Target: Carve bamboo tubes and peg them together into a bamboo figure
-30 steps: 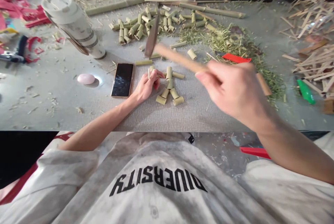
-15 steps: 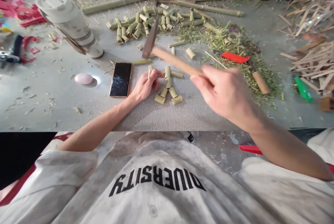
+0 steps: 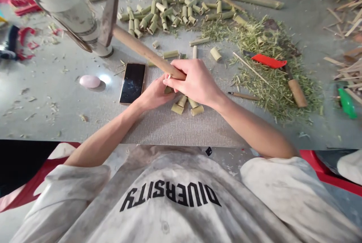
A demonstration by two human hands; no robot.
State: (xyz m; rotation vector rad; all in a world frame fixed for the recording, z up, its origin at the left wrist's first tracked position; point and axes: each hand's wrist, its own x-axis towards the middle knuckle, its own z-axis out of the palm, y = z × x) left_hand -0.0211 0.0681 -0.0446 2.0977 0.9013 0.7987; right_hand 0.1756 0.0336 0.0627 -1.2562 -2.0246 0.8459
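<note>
My right hand (image 3: 199,82) is closed round the handle end of a hammer (image 3: 141,49), whose metal head points to the far left, in front of the tumbler. Its thumb and fingertips meet my left hand (image 3: 155,93) over a small cut bamboo piece (image 3: 169,89). My left fingers are closed on that piece, and a thin pale peg tip shows at its top. Just below the hands, short bamboo pieces (image 3: 177,108) lie splayed like two legs on the table; the part above them is hidden by my right hand.
A phone (image 3: 132,83) and a pink oval object (image 3: 89,81) lie to the left, with a tall tumbler (image 3: 82,24) behind. Cut bamboo pieces (image 3: 152,18) are heaped at the back. On the right are green shavings (image 3: 263,84), a red-handled tool (image 3: 268,61) and a wooden-handled tool (image 3: 297,93).
My right hand has come left and down with the hammer, from apart to touching my left hand. The hammer head has swung left. My left hand still holds the bamboo piece.
</note>
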